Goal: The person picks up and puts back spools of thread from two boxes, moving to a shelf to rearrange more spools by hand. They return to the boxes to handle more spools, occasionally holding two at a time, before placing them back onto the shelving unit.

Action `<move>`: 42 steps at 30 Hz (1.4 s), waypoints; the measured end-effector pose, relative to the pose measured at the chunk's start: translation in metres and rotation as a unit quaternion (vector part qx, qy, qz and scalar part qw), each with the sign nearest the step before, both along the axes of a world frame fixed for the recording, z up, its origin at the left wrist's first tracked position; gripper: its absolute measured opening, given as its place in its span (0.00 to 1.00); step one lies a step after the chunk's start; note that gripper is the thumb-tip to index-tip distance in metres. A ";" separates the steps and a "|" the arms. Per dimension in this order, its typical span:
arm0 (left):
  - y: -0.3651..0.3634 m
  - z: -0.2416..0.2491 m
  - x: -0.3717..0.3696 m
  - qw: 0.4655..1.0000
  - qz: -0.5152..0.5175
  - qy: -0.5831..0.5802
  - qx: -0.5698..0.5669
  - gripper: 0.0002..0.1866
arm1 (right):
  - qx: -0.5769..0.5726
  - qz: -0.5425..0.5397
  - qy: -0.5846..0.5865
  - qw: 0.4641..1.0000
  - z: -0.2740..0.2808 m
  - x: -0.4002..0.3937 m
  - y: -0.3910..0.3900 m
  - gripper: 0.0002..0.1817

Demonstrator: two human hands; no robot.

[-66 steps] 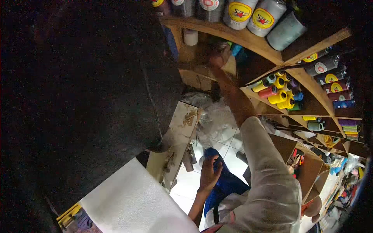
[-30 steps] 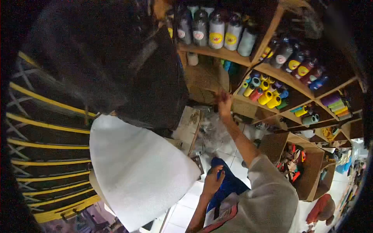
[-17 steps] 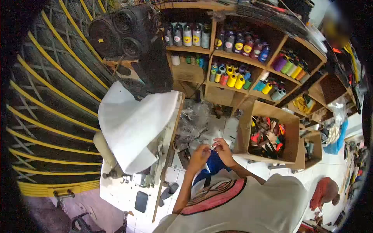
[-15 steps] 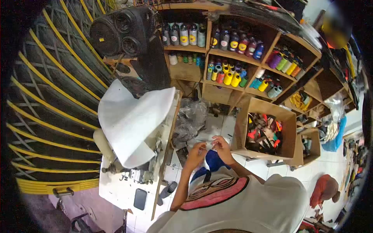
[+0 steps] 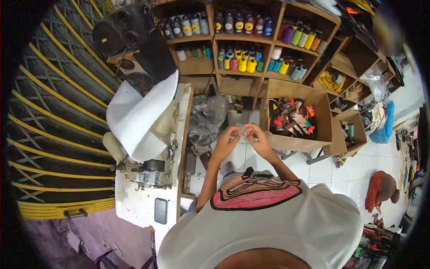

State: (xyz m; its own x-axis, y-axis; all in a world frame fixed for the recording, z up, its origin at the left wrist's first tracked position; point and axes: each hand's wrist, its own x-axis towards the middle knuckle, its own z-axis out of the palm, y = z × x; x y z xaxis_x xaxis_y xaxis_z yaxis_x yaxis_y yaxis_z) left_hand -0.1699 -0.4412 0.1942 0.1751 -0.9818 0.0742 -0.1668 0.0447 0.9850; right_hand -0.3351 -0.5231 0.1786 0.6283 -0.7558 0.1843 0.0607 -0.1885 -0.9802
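Note:
In front of my chest I hold both hands up, close together over the tiled floor. My left hand [image 5: 228,142] has its fingers curled, with the tips close together. My right hand [image 5: 258,138] faces it across a small gap, its fingers bent in a pinch. Anything between the fingertips is too thin or small to make out. Nearest to my right hand is a cardboard box [image 5: 298,142] of mixed coloured scraps. Left of my left hand stands the white worktable [image 5: 136,208], with a sewing machine [image 5: 152,174] on it.
A large white sheet [image 5: 141,116] lies curled over the machine. A phone [image 5: 161,210] rests on the tabletop. Behind are wooden shelves [image 5: 244,38] with thread cones [image 5: 242,65]. A plastic bag [image 5: 206,119] sits on the floor; a smaller box [image 5: 354,148] stands at right.
The camera view has tilted and shifted, so shelves and box sit higher and further left. My hands appear higher in the view, still close together. Dark blue clothing below them no longer shows.

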 end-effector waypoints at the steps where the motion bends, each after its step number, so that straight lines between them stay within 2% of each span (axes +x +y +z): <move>1: -0.002 -0.002 -0.008 1.000 0.002 0.007 -0.008 0.14 | -0.007 0.004 0.034 0.999 -0.002 -0.007 0.001 0.18; 4: -0.004 -0.004 -0.040 0.999 -0.004 0.032 -0.041 0.14 | -0.031 0.010 0.083 0.996 0.018 -0.038 0.010 0.18; 7: 0.001 0.007 -0.074 0.999 -0.021 -0.018 -0.027 0.14 | -0.017 0.016 0.057 0.998 0.013 -0.077 0.014 0.18; 14: 0.021 0.011 -0.179 0.997 -0.071 0.029 -0.011 0.13 | 0.048 -0.043 -0.044 0.997 0.014 -0.170 0.046 0.15; 18: 0.031 0.005 -0.233 0.997 -0.075 0.027 0.004 0.12 | 0.037 -0.071 0.002 0.997 0.014 -0.223 0.065 0.13; 19: 0.034 0.005 -0.244 0.995 -0.095 0.027 0.015 0.11 | -0.001 -0.092 -0.017 0.996 0.017 -0.236 0.074 0.14; 22: 0.034 -0.004 -0.283 0.989 -0.144 0.016 0.040 0.11 | 0.005 -0.124 0.009 0.992 0.023 -0.274 0.101 0.14; 24: 0.029 -0.012 -0.311 0.980 -0.189 0.037 0.053 0.09 | 0.007 -0.160 -0.024 0.987 0.020 -0.293 0.114 0.15; 29: 0.004 0.023 -0.365 0.952 -0.286 0.068 0.085 0.07 | 0.014 -0.243 0.003 0.970 0.019 -0.342 0.115 0.16; 30: -0.005 0.012 -0.374 0.944 -0.318 0.055 0.071 0.07 | 0.018 -0.261 -0.008 0.965 0.025 -0.350 0.116 0.17; 32: -0.013 0.021 -0.394 0.934 -0.349 0.054 0.055 0.07 | 0.023 -0.294 -0.030 0.955 0.032 -0.368 0.114 0.18; 33: -0.018 0.021 -0.406 0.930 -0.362 0.041 0.046 0.07 | 0.001 -0.313 0.004 0.950 0.026 -0.380 0.112 0.17; 35: -0.027 0.020 -0.424 0.925 -0.378 0.016 0.027 0.07 | 0.028 -0.331 -0.007 0.943 0.013 -0.400 0.107 0.17; 38: -0.049 0.003 -0.449 0.915 -0.399 0.022 0.057 0.08 | 0.055 -0.353 -0.018 0.934 0.017 -0.418 0.095 0.17; 42: -0.086 0.010 -0.479 0.896 -0.437 0.042 0.070 0.08 | 0.051 -0.373 0.011 0.926 0.022 -0.451 0.070 0.16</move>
